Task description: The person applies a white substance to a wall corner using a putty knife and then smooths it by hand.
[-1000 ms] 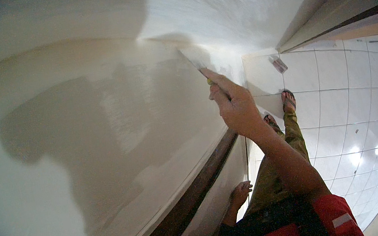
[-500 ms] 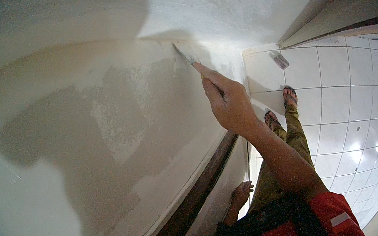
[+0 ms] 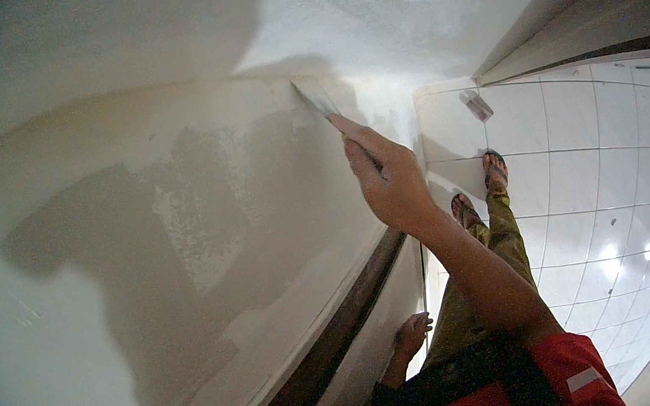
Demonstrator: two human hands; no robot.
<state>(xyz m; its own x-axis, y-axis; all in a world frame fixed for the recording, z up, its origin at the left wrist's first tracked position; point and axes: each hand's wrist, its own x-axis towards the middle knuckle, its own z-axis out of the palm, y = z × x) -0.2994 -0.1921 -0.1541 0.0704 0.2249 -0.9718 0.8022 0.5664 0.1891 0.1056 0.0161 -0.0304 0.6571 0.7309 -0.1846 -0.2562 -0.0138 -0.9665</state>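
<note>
My right hand (image 3: pixel 392 183) is closed around the handle of a putty knife (image 3: pixel 311 100). The knife's thin metal blade points up and left, its end at the white wall (image 3: pixel 214 308) near the corner. Rough, paler patches of filler (image 3: pixel 188 234) show on the wall to the left of the hand. Lower down, my left hand (image 3: pixel 412 334) hangs beside a dark brown trim strip (image 3: pixel 322 341). Its fingers are loosely apart, and nothing shows in them.
A small flat trowel (image 3: pixel 478 105) lies on the white tiled floor (image 3: pixel 579 178) beyond my sandalled feet (image 3: pixel 494 168). A second rough white wall (image 3: pixel 396 10) meets the first at the corner. At the upper right stands a pale panel (image 3: pixel 594 12). My shadow covers much of the wall.
My right hand and the putty knife have shifted slightly left and down, and more of the blade's face shows. The left hand has hardly moved.
</note>
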